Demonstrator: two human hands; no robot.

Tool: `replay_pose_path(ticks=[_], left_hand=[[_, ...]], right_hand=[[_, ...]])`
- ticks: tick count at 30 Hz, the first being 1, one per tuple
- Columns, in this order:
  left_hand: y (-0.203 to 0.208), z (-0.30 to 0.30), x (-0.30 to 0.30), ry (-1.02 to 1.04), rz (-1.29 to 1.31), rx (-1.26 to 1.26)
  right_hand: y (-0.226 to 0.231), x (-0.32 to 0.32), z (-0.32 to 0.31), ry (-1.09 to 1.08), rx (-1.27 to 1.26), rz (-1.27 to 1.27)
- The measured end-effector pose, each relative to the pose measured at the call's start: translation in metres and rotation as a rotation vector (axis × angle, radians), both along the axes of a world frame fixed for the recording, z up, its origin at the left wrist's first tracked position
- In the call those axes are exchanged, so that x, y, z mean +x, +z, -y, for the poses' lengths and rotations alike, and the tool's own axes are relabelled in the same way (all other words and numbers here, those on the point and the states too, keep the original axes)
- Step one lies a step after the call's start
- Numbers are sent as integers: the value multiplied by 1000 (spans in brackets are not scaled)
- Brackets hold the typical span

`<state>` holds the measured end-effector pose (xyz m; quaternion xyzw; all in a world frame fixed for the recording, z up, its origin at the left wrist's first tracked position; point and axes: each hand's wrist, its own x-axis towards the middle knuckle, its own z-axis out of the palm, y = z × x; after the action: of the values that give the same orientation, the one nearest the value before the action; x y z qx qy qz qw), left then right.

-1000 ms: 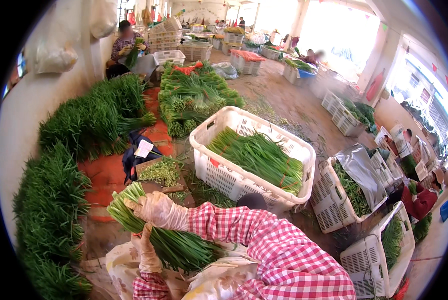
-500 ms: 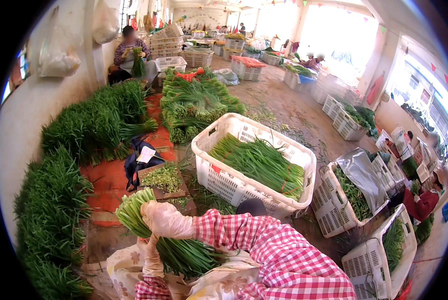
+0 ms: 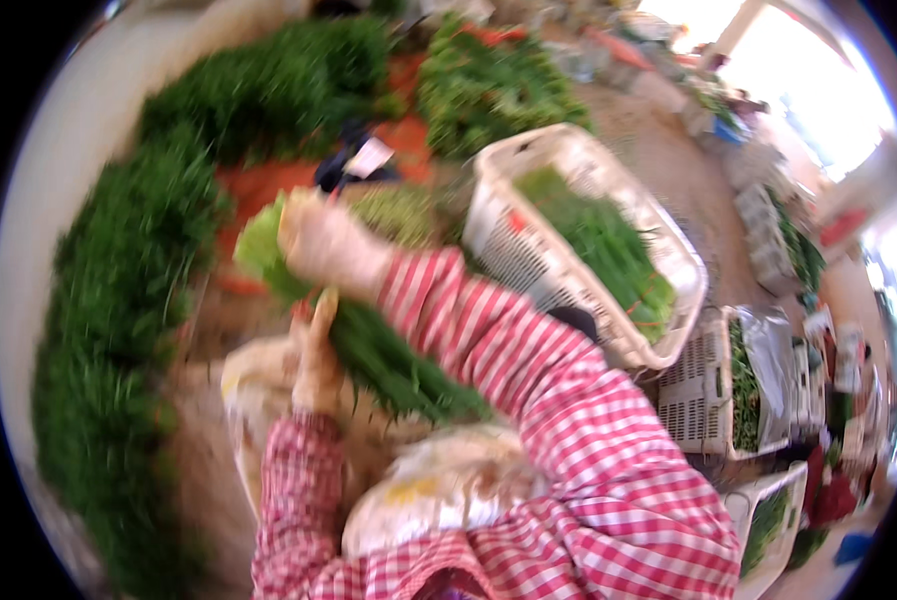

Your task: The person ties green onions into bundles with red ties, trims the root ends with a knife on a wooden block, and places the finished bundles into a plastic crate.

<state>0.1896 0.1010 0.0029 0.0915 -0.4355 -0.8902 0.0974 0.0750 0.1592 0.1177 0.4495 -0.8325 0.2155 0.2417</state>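
Observation:
A bundle of green chives (image 3: 398, 365) lies slantwise above my lap, its pale stem ends toward the far left and its leaves trailing to the near right. My gloved right hand (image 3: 330, 243) is closed round the bundle close to the stem ends. Lower down, my left hand (image 3: 315, 360) grips the same bundle from the left side, thumb showing on top. Motion blurs both hands, and the far fingers are hidden behind the chives. A pale flowered apron (image 3: 438, 485) covers my lap under the leaves.
Thick rows of chives (image 3: 108, 330) stand along the left wall. More bundles (image 3: 493, 85) lie beyond an orange sheet (image 3: 253, 195). Right of my arm stands a white plastic crate (image 3: 488, 215) holding chives, with other crates (image 3: 693, 385) farther right. A dark bag (image 3: 348, 160) lies ahead.
My view has tilted down and turned, so the crate and chive rows appear higher and more of my sleeves shows. Both hands still hold the bundle, and more of my left forearm has come into view.

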Motion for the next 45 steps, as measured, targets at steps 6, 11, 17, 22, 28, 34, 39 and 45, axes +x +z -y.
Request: replay_pose_path(ticks=[6,11,17,22,28,34,39,45], left_hand=[[34,29,7,280,35,100],[35,53,19,410,72,164],[35,60,21,212,-157,222],[56,77,8,236,-369,182],[68,203,-44,-533,-913,282],[56,214,-58,-774,-1141,304],[64,196,-38,-565,-1199,346],[68,193,-25,-351,-1243,624]], right_hand=[[95,2,-54,152,-3,749],[44,55,-106,85,542,321],[-20,43,-101,-191,402,76],[-9,52,-117,-107,208,228],[-35,76,-197,-89,277,593],[48,51,-196,-74,-681,649],[80,108,-86,585,-502,663],[-3,180,-39,852,-28,681]])
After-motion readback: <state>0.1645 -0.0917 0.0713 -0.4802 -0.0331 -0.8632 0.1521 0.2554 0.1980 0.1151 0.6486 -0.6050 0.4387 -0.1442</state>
